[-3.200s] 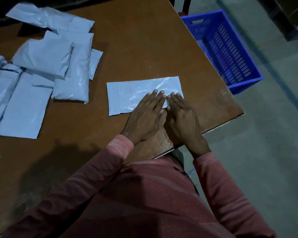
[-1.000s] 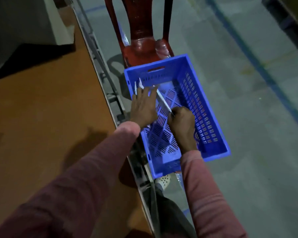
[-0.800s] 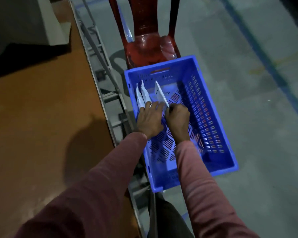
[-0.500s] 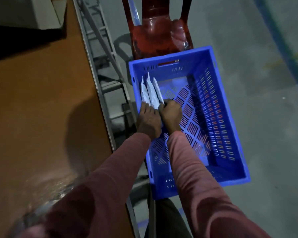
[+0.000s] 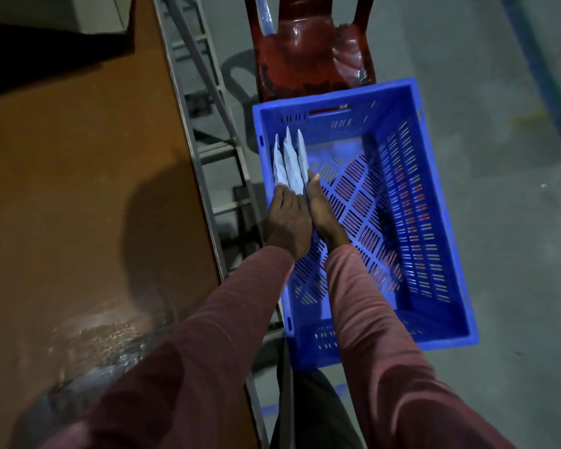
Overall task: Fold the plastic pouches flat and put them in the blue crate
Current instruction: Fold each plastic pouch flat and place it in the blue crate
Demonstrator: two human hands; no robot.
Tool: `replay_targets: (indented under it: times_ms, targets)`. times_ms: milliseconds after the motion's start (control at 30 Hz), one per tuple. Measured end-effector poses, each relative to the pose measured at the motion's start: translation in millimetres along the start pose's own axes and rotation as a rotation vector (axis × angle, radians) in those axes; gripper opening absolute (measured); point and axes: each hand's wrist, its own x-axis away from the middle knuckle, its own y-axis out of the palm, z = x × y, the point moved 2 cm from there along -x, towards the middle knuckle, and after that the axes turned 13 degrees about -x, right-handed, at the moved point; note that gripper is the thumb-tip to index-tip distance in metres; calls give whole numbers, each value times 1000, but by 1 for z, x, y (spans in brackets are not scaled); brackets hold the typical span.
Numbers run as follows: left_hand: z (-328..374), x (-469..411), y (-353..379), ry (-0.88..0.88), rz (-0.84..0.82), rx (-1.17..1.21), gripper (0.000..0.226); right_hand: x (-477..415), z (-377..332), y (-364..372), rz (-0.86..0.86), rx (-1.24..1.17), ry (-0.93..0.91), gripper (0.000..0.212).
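Note:
The blue crate (image 5: 434, 222) stands on the floor beside the table. Three folded pale pouches (image 5: 290, 160) stand on edge in a row against its left wall, near the far corner. My left hand (image 5: 287, 222) rests on the near ends of the pouches, with its fingers lying over their tops. My right hand (image 5: 324, 212) lies flat against the side of the rightmost pouch, thumb straight, pressing the row toward the wall. Both hands are inside the crate. The lower parts of the pouches are hidden behind my hands.
The brown table (image 5: 78, 205) fills the left side, with its metal frame (image 5: 208, 150) between it and the crate. A red plastic chair (image 5: 308, 56) stands just beyond the crate. Grey concrete floor (image 5: 499, 124) lies to the right.
The pouch I was flattening on the table has been carried into the crate and stood beside two others. Over the last second my hands closed the row up against the left wall.

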Motion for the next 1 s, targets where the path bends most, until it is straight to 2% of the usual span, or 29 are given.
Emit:
replay_targets:
  times_ms: [267,433,567,900,1000]
  targets:
    - [0,-2,-2,23,-71,-55,80,16,-21,-2,-6,-14,-29,81]
    - [0,-1,-4,20,-89,-86,82,70,-71,15,101,125,-117,70]
    - [0,-1,-6,4,-93,-75,84,80,-77,20,49,168,-137,61]
    - [0,-1,-5,-8,-61,-1,85,82,-74,16,98,103,-132,66]
    - [0,1,-6,-9,-46,13,84,85,-76,14,128,119,-122,73]
